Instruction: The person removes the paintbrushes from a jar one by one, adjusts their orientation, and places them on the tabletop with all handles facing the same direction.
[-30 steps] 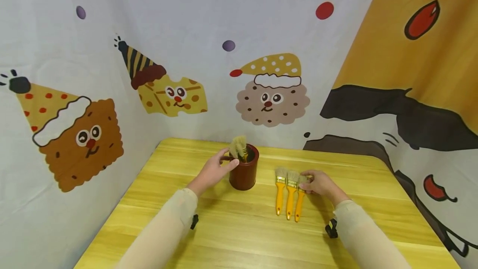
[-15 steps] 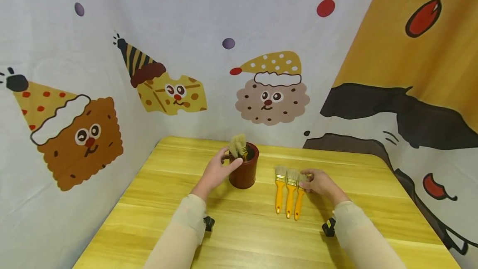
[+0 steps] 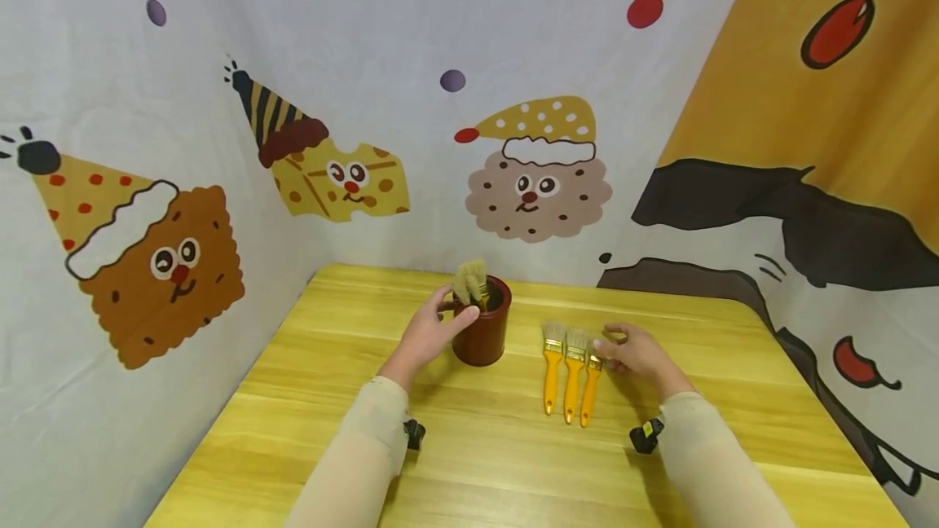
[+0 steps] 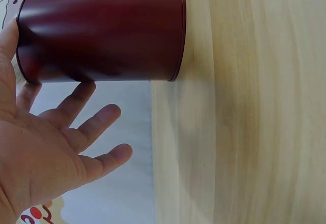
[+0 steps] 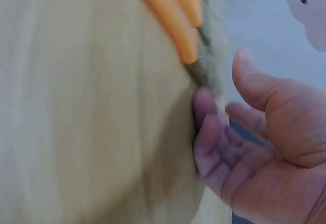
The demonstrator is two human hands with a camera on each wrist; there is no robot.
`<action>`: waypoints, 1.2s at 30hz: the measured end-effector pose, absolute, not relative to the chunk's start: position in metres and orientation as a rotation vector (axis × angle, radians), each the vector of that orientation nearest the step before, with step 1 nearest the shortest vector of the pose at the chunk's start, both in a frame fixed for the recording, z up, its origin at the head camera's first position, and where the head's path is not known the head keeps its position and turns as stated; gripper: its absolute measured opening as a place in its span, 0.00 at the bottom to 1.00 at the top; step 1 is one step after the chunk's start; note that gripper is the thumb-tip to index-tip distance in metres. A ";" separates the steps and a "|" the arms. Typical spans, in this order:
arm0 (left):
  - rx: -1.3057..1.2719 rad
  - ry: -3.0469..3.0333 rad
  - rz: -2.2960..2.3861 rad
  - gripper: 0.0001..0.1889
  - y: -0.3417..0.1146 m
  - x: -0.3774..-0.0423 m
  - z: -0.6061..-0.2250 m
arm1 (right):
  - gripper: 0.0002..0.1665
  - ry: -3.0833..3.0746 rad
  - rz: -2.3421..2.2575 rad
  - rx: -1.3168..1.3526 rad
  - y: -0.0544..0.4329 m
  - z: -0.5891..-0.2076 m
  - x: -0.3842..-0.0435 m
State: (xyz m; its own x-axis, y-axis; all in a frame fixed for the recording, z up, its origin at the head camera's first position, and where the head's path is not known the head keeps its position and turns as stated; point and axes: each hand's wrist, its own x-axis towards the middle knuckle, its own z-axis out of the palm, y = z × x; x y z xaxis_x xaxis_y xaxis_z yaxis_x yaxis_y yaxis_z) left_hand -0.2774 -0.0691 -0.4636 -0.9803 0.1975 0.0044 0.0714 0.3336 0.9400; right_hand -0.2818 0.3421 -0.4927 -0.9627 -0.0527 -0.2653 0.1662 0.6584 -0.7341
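A dark red round container [image 3: 480, 338] stands upright on the table, with paintbrush bristles [image 3: 470, 282] poking up over its left rim. My left hand [image 3: 429, 332] is at that rim, thumb in front and the other fingers spread along the side. In the left wrist view, the fingers of this hand [image 4: 46, 147] are loosely extended beside the container [image 4: 102, 30]. Three paintbrushes with orange handles, the left [image 3: 550, 373], middle [image 3: 571, 373] and right [image 3: 590, 385], lie side by side. My right hand [image 3: 638, 353] is at the right brush's bristles, fingers loosely bent, thumb apart from them.
The wood-grain table [image 3: 484, 463] ends at the back against a white cloth [image 3: 381, 251] printed with cartoon figures. Black wrist devices are worn on the left [image 3: 414, 434] and right [image 3: 647, 435] forearms.
My right hand has eased slightly away from the right brush, and its thumb and fingers have spread. The left forearm has shifted a little rightward, its hand staying at the container's rim. The brushes stay put.
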 end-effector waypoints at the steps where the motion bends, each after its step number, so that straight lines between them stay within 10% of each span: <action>1: 0.246 2.472 1.733 0.44 -0.069 -0.278 -0.463 | 0.48 2.630 -1.206 0.125 0.343 -0.490 -0.282; 17: 0.253 2.480 1.716 0.45 -0.070 -0.277 -0.459 | 0.39 2.736 -1.430 -0.353 0.233 -0.411 -0.316; 36: 0.239 2.473 1.722 0.44 -0.068 -0.278 -0.461 | 0.37 2.844 -1.091 -0.535 0.160 -0.408 -0.321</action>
